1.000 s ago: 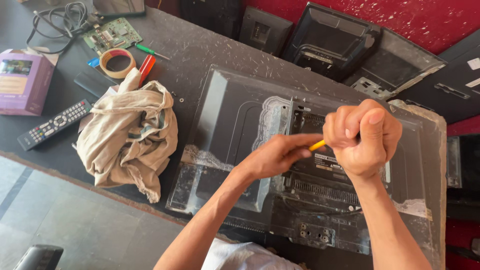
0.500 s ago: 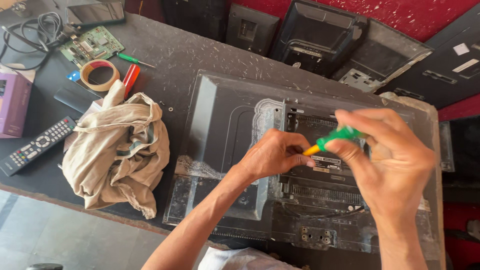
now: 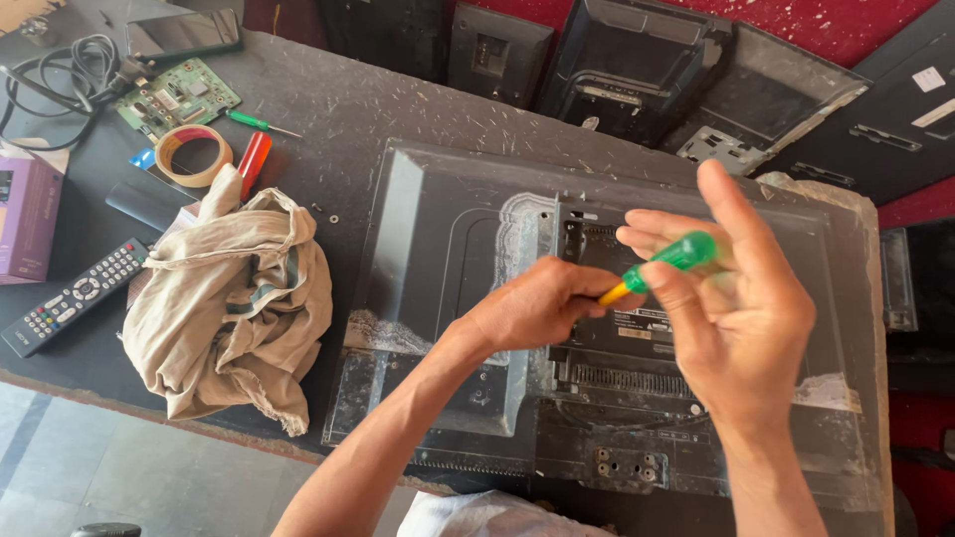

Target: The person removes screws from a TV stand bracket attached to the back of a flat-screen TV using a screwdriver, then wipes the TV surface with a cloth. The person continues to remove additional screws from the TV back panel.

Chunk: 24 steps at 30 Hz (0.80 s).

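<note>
A flat-screen television lies face down on the dark table, its dusty black back panel up. My right hand pinches the green handle of a screwdriver between thumb and fingers, with the other fingers spread. The yellow collar of the screwdriver points down-left toward the panel's middle. My left hand rests on the panel and closes around the screwdriver's shaft near the tip, which it hides.
A crumpled beige cloth lies left of the television. Beyond it are a remote control, a roll of tape, a red tool, a small green screwdriver, a circuit board and cables. More televisions lean at the back.
My right hand went from a fist around the handle to a loose fingertip pinch with fingers spread. The left hand stayed at the tip. The view shifted slightly.
</note>
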### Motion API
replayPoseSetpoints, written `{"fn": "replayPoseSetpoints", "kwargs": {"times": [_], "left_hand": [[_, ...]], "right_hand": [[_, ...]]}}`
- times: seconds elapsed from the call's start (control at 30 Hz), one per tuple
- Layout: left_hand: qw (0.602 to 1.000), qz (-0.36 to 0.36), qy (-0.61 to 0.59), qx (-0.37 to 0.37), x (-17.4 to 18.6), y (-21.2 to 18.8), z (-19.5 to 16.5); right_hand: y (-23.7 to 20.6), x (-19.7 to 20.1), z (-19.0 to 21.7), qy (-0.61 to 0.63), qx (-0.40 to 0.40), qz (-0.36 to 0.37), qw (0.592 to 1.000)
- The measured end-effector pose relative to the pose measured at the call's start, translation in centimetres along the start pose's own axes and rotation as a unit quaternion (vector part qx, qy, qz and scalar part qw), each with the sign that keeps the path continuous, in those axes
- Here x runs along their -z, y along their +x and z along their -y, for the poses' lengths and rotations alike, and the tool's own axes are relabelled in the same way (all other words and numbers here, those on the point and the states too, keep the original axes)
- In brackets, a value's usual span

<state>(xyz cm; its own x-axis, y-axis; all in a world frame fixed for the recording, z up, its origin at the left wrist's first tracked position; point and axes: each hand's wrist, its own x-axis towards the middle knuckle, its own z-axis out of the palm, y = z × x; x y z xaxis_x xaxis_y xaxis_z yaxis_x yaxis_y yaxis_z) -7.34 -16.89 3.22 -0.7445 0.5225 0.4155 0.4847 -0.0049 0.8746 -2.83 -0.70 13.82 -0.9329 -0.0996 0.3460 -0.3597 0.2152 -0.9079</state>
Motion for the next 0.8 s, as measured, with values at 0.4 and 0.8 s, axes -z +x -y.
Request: {"fn": "replayPoseSetpoints", "kwargs": {"times": [0.4, 0.8], "left_hand": [[0.997, -0.017, -0.070, 0.021, 0.7, -0.9, 1.2], [0.997, -0.006, -0.050, 0.060, 0.5, -1.5, 1.8]], "right_hand": [[-1.0, -0.5, -6.0, -0.048, -0.099, 0.000, 0.994], [-1.9, -1.1, -6.7, -0.016, -0.069, -0.002, 0.997]]}}
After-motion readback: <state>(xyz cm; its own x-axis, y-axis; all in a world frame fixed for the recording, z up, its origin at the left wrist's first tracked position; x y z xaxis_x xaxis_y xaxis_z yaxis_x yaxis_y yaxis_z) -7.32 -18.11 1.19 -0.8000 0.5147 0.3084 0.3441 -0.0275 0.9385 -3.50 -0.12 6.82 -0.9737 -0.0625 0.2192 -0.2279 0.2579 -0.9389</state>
